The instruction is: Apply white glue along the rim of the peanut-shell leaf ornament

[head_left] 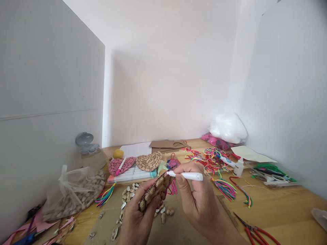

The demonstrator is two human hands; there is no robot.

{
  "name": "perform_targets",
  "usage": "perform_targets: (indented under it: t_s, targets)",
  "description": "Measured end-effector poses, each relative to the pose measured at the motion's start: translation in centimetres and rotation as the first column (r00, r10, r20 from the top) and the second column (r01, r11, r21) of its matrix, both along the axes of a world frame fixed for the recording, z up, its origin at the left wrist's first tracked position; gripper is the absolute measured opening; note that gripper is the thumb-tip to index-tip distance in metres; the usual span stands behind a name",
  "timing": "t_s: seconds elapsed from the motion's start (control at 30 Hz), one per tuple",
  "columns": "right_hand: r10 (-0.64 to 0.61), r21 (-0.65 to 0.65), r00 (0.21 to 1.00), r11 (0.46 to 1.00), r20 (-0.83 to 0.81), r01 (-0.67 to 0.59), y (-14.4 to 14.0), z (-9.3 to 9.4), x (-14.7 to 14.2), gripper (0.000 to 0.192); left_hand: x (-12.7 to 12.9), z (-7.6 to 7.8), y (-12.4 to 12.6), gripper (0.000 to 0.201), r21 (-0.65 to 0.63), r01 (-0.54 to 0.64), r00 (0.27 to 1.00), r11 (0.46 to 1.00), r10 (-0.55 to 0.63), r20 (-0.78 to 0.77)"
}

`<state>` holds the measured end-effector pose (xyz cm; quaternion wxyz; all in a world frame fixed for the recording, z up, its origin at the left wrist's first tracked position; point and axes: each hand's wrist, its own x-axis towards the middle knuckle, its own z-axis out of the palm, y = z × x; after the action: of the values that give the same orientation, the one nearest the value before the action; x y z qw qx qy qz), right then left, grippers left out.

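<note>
Left hand (pixel 136 217): fingers closed around shell piece (pixel 153 192)
Right hand (pixel 196 200): pinching white marker (pixel 187 176), tip on piece

Three heart-shaped cardboard pieces covered in peanut shells: one pink (pixel 118 165), one plain tan (pixel 149 161), one held tan piece (pixel 153 192). Two white marker pens: one held (pixel 187 176), one pink-capped (pixel 120 166). One clear plastic bag of peanut shells (pixel 74 195). One small white glue bottle (pixel 238 167). One pair of red-handled pliers (pixel 255 231). One yellow round ball (pixel 118 153). One white plastic bag of stuffing (pixel 228 127).
</note>
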<state>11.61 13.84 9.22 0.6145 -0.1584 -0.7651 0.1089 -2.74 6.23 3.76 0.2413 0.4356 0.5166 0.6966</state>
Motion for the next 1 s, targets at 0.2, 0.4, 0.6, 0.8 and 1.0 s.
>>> perform_targets:
  t_s: [0.2,0.4,0.6,0.8,1.0]
  targets:
    - [0.012,0.057,0.999,0.998,0.051,-0.015,-0.4,-0.3,-0.4,0.016,0.0,-0.2,0.0,0.034,0.004,-0.010,0.999,1.000,0.010,-0.051]
    - [-0.003,0.158,0.996,0.987,0.089,-0.011,-0.4,-0.4,-0.5,0.016,-0.7,-0.4,0.0,0.030,0.015,-0.008,0.987,1.000,0.010,-0.162]
    - [-0.023,0.163,0.995,0.987,0.094,0.008,-0.1,-0.2,-0.3,0.015,-1.5,-0.9,0.2,0.030,0.005,0.042,0.970,0.999,-0.039,-0.241]
    - [-0.004,0.157,0.994,0.987,0.113,-0.014,-0.2,-0.4,-0.6,0.015,-1.5,-1.0,0.1,0.029,0.028,0.001,0.944,1.000,0.008,-0.330]
    - [-0.039,0.180,0.988,0.984,0.147,0.012,0.1,-0.3,-0.4,0.015,-1.4,-0.5,-0.1,0.032,-0.033,0.011,0.954,0.999,-0.021,-0.300]
